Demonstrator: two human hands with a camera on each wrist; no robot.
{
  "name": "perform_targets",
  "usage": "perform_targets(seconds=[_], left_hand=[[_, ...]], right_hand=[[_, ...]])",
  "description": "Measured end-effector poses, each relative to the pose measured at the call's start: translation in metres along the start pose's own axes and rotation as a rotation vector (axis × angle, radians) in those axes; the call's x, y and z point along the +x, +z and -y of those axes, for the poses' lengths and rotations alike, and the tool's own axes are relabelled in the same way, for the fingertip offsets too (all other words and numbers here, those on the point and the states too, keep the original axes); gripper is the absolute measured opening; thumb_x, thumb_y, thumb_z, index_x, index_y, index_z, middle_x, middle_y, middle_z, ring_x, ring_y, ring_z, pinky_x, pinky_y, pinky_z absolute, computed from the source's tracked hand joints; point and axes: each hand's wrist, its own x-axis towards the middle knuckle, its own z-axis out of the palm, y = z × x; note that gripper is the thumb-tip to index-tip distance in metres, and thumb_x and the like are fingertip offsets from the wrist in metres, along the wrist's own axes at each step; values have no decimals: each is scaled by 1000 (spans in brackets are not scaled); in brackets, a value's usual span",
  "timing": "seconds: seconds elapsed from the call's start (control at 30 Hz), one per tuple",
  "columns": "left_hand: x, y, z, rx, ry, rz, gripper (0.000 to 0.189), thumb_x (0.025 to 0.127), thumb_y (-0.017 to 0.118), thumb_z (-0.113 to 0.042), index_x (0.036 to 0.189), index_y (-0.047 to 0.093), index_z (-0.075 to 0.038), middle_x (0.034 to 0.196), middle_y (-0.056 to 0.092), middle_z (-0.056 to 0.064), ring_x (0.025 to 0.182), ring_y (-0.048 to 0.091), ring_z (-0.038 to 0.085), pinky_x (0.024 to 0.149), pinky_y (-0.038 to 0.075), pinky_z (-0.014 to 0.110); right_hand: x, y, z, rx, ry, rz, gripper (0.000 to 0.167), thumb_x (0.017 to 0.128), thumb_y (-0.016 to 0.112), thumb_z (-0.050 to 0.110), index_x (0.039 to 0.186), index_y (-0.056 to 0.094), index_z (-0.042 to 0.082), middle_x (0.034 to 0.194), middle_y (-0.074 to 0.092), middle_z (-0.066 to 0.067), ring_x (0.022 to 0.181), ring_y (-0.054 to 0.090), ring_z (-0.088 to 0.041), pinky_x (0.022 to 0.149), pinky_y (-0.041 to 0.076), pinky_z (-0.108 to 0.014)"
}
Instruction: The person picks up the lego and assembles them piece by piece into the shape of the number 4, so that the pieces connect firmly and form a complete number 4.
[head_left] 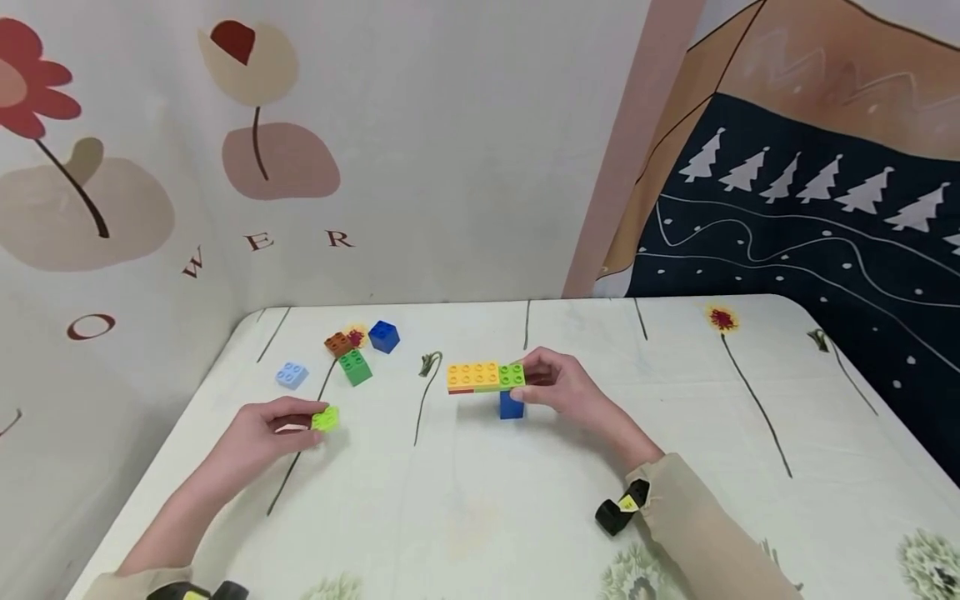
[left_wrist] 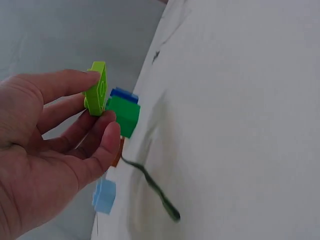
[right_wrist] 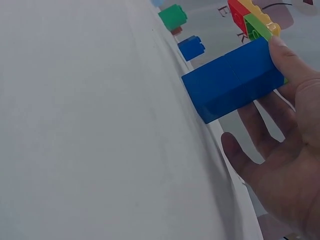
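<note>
My left hand [head_left: 258, 435] pinches a small lime-green brick [head_left: 326, 418] between thumb and fingertips, above the left part of the table. In the left wrist view the lime-green brick [left_wrist: 96, 90] is held on edge. My right hand [head_left: 567, 390] grips the right end of a joined brick piece by its green part. That piece has a yellow brick [head_left: 472, 375] and a green brick [head_left: 512, 375] on top, with a strip of red brick [head_left: 461, 391] below the yellow. A blue column [head_left: 512, 406] hangs beneath; the right wrist view shows a faint seam across the blue part [right_wrist: 225, 85].
Beyond my left hand lie a light blue brick [head_left: 292, 375], a brown brick [head_left: 338, 344], a green brick [head_left: 356, 367] and a dark blue brick [head_left: 384, 337]. They rest on a white flower-printed cloth [head_left: 465, 508]. Printed curtains [head_left: 450, 167] hang behind the table's far edge.
</note>
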Motion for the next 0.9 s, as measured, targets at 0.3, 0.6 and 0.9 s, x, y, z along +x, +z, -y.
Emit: perform_targets(seconds=[0.3,0.6,0.9], left_hand=[[5,29,-45,-136,123,45,41,90,77,-2,128,67,6,124,63,20,102,69,17,83,59,26],[10,44,-59,-158,161,38,39,88,78,0,126,69,4,121,65,19,101,69,19,84,59,26],[28,64,-89,-180,139,22,42,87,82,-6,128,71,-5,124,66,12,108,64,28,85,58,25]], right_hand=[[-1,0,1,-29,-7,-13,29,90,78,5,116,65,0,115,73,-12,104,67,-25,85,57,-31],[0,3,3,-35,11,-29,29,90,79,5,116,65,2,115,72,-11,104,67,-25,86,57,-32],[-1,2,5,-49,12,-22,30,91,78,7,117,65,1,117,72,-12,106,67,-25,88,56,-33]])
